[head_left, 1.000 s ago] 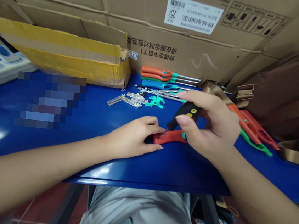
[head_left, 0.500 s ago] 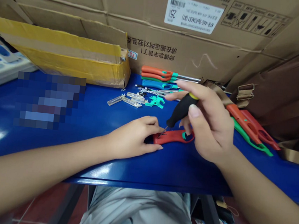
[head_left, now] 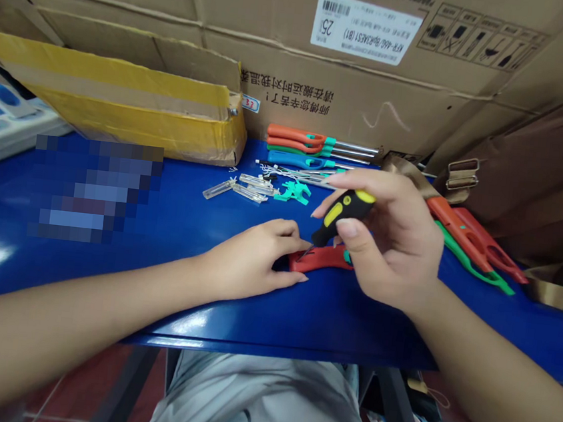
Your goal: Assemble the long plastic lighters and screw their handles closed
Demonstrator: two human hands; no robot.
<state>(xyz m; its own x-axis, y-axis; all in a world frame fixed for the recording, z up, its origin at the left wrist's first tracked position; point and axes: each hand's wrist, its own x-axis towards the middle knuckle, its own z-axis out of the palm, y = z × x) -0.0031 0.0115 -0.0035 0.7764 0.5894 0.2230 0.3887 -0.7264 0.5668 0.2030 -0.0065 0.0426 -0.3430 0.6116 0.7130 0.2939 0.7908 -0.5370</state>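
A red lighter casing (head_left: 324,260) lies on the blue table, with a turquoise trigger near its right end. My left hand (head_left: 261,256) pinches the casing's left end between thumb and fingers. In my right hand (head_left: 394,239) is a black and yellow screwdriver (head_left: 340,218), tilted, its shaft pointing down to the left. The tip meets the casing close to my left fingertips; whether it sits in a screw I cannot make out. My right palm and fingers hide the casing's right end.
Behind the hands lie turquoise parts (head_left: 294,192), clear plastic tanks (head_left: 251,189) and several long-nosed lighters (head_left: 299,139). More handle casings (head_left: 470,237) rest at right. A yellow-taped box (head_left: 170,119) stands at back left, before a large carton (head_left: 287,57).
The screwdriver handle has turned in my right hand, so its yellow inlay now shows. My right fingers have curled and shifted slightly downward. My left hand and the casing stay nearly still.
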